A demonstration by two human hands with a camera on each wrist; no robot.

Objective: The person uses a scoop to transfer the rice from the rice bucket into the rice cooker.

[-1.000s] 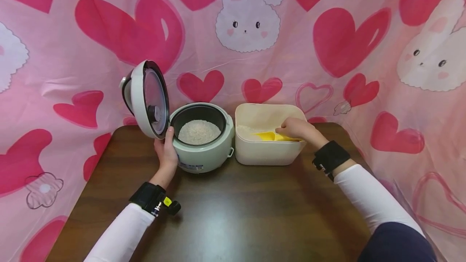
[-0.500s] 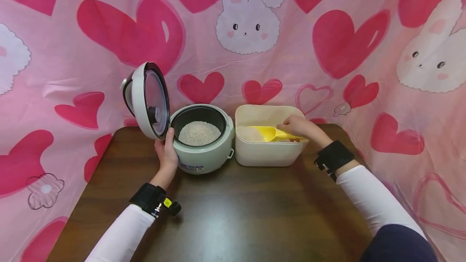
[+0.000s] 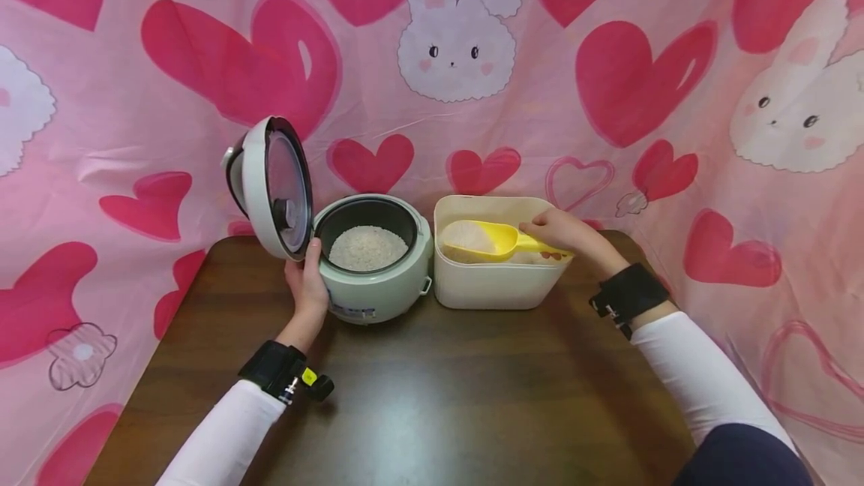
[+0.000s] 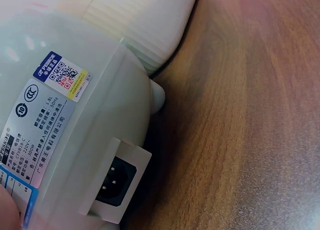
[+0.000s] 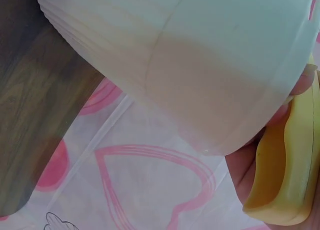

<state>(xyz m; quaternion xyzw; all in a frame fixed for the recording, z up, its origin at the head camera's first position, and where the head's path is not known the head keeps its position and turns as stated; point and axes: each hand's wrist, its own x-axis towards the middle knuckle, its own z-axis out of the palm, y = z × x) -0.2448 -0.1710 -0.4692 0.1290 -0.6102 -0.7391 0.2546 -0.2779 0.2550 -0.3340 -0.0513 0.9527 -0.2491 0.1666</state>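
Head view | rice cooker (image 3: 378, 295), lid (image 3: 255, 186) raised, left hand (image 3: 309, 283) at its side, grip unclear | bin (image 3: 493, 287) just beside | right hand (image 3: 555, 229) grips scoop (image 3: 502, 238) at bin's mouth | rice (image 3: 466, 237) heaped in it; best lifted level

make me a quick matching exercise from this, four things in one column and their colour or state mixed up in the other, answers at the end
Things
1. scoop
2. lid
3. bin
4. rice cooker

Colours and states
A. standing open
B. pale green, with rice inside
C. yellow, gripped by the right hand
D. cream-coloured, open-topped, with ribbed sides

Right pairs
1-C
2-A
3-D
4-B
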